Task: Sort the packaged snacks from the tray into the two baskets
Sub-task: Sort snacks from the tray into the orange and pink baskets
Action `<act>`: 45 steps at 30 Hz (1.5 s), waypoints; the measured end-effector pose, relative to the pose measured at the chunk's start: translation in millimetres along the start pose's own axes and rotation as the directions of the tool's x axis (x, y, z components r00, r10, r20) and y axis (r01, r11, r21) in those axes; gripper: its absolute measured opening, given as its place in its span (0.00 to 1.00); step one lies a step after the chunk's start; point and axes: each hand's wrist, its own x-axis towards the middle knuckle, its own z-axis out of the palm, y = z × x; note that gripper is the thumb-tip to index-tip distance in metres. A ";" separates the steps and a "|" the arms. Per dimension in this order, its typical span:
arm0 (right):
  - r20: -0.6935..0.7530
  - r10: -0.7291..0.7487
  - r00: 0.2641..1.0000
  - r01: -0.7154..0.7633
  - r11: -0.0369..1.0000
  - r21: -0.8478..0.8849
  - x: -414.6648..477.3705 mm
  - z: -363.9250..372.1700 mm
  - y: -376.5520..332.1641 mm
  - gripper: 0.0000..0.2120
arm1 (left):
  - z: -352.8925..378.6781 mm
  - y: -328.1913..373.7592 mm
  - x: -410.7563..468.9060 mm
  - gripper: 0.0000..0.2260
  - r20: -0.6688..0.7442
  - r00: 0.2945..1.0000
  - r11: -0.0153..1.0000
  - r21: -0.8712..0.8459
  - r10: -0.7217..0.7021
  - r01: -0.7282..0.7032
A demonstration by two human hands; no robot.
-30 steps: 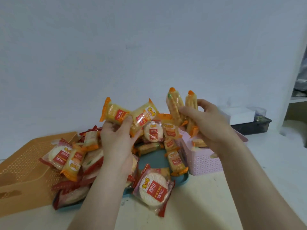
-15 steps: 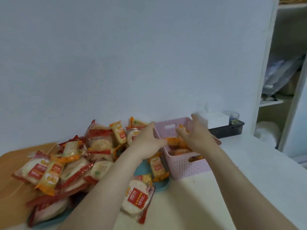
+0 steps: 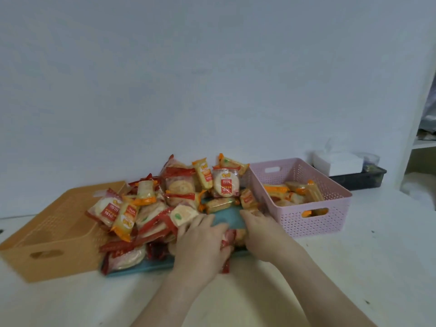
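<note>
A teal tray in the middle carries a heap of snack packs, red-wrapped round ones mixed with orange-yellow long ones. At the tray's front edge lies a red-wrapped round pack. My left hand curls over its left side and my right hand presses on its right side, so most of the pack is hidden. An orange basket stands to the left of the tray and looks empty. The pink basket on the right holds several orange-yellow packs.
Behind the pink basket, a dark tray carries a white tissue box. A white wall runs close behind everything. A shelf unit rises at the far right. White tabletop lies in front of the tray.
The orange-yellow packs held in both hands a second ago now lie in the pink basket. Both hands have come back to the tray's front edge and closed around the red round pack.
</note>
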 end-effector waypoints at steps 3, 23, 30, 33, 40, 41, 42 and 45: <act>0.018 0.033 0.999 -0.032 0.998 -0.049 1.3 11.7 -0.5 0.24 | 2.4 -10.6 0.8 0.14 -0.065 0.997 0.997 0.062 -0.042 0.046; -0.777 0.158 0.609 0.108 0.954 0.279 -22.0 -68.7 1.1 0.17 | -47.3 29.4 19.3 0.11 -0.217 0.973 0.710 -0.698 -0.078 -0.099; -0.629 0.227 0.744 -0.200 0.973 0.114 -14.2 -61.6 40.9 0.20 | -45.7 30.6 20.6 0.10 -0.216 0.977 0.891 -0.443 -0.001 -0.097; -0.676 0.112 0.728 -0.059 0.993 0.100 -23.9 -55.1 20.6 0.20 | -43.2 -1.3 1.5 0.08 -0.210 0.973 0.913 -0.408 -0.091 -0.003; -0.261 -0.249 0.932 0.264 0.964 0.020 -43.7 -36.4 -38.4 0.18 | -34.6 -63.3 -45.0 0.08 -0.141 0.967 0.924 -0.349 -0.214 0.154; -0.115 -0.248 0.962 0.252 0.968 0.017 -45.8 -33.0 -42.3 0.21 | -29.9 -68.0 -48.1 0.07 -0.139 0.969 0.927 -0.344 -0.206 0.148; 0.032 -0.236 0.971 0.236 0.972 -0.003 -46.8 -28.0 -43.9 0.26 | -25.6 -70.3 -50.5 0.07 -0.140 0.971 0.930 -0.341 -0.196 0.138; 0.294 -0.205 0.933 0.240 0.967 -0.087 -48.8 -9.4 -46.9 0.46 | -11.6 -72.7 -58.7 0.08 -0.136 0.978 0.936 -0.337 -0.158 0.104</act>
